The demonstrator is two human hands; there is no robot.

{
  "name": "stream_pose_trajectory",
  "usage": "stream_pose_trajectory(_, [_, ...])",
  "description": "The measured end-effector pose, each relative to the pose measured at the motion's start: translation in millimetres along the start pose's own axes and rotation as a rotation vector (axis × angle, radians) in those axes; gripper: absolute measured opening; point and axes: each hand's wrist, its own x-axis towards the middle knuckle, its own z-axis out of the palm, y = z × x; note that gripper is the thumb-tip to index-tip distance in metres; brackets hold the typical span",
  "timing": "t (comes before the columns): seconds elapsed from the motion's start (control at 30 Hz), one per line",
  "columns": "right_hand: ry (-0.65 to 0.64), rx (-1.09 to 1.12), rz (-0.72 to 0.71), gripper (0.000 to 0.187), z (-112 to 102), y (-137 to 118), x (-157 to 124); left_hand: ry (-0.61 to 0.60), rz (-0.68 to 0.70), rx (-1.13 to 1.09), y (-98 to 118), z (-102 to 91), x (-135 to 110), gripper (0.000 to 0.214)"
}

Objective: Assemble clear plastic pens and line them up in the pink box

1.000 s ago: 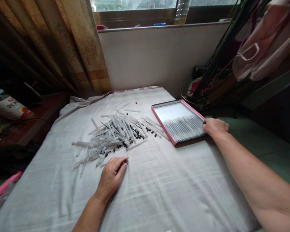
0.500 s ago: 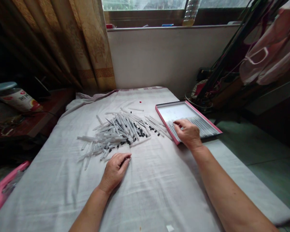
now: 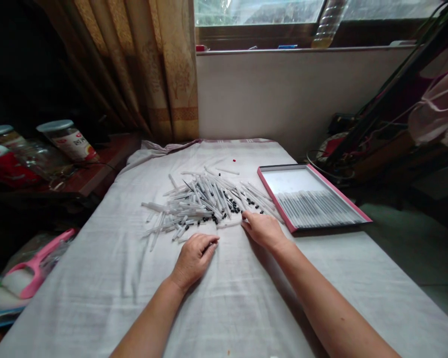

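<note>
A loose heap of translucent pen barrels [image 3: 205, 196], some with dark refills, lies on the white cloth. Small black pen caps [image 3: 234, 205] are scattered along its right and front side. My left hand [image 3: 194, 258] rests on the cloth in front of the heap, fingers curled together; what they hold, if anything, is hidden. At the right end of a single pen barrel [image 3: 228, 225], my right hand [image 3: 264, 229] has its thumb and fingers drawn together near the caps. Whatever is between those fingertips cannot be made out. A shallow pink-edged box [image 3: 283, 180] holds a neat row of pens [image 3: 317, 209].
A small red piece [image 3: 234, 160] lies beyond the heap. On the left, jars [image 3: 69, 141] stand on a brown side table [image 3: 108, 159], with a pink-handled object [image 3: 41, 263] below. Curtain [image 3: 179, 84], wall and window are behind; a plastic bottle [image 3: 326, 25] stands on the sill.
My right hand has moved left, out of the box, to the cloth by the caps and the single barrel. My left hand stays in front of the heap. The whole view has shifted.
</note>
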Motion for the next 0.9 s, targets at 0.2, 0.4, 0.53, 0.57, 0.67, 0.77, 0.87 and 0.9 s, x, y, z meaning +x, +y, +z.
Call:
stream_pose_trajectory(0.2, [-0.049,0.014,-0.126,0.023,-16.7,-8.2,-2.7,0.019,-0.052,-0.081,-2.8,3.0,-2.1,0.023])
stream_pose_trajectory(0.4, [-0.082,0.266,-0.313,0.020,-6.7,-35.9,-26.7,0.132,-0.317,-0.530,-2.0,-0.9,-1.0,0.043])
stream_pose_trajectory(0.53, [-0.028,0.334,-0.351,0.022,-3.1,-41.7,-19.5,0.239,-0.449,-0.842,3.3,-5.5,1.6,0.042])
stream_pose_trajectory(0.57, [0.004,0.339,-0.310,0.024,-2.2,-39.8,-14.7,0.281,-0.475,-0.901,3.7,-5.8,2.2,0.042])
stream_pose_trajectory(0.67, [0.098,0.313,-0.125,0.026,2.7,-32.0,1.2,0.367,-0.507,-0.962,1.6,-5.0,3.1,0.045])
stream_pose_trajectory(0.77, [0.126,0.248,-0.025,0.028,10.5,-29.7,12.5,0.388,-0.520,-0.893,-3.0,-3.3,2.4,0.047])
stream_pose_trajectory(0.87, [0.128,0.178,0.048,0.031,16.6,-33.7,18.4,0.360,-0.501,-0.726,-5.5,-3.8,0.0,0.049])
stream_pose_trajectory(0.9, [0.125,0.159,0.078,0.032,17.6,-35.3,20.0,0.349,-0.472,-0.634,-5.4,-4.6,-0.8,0.048])
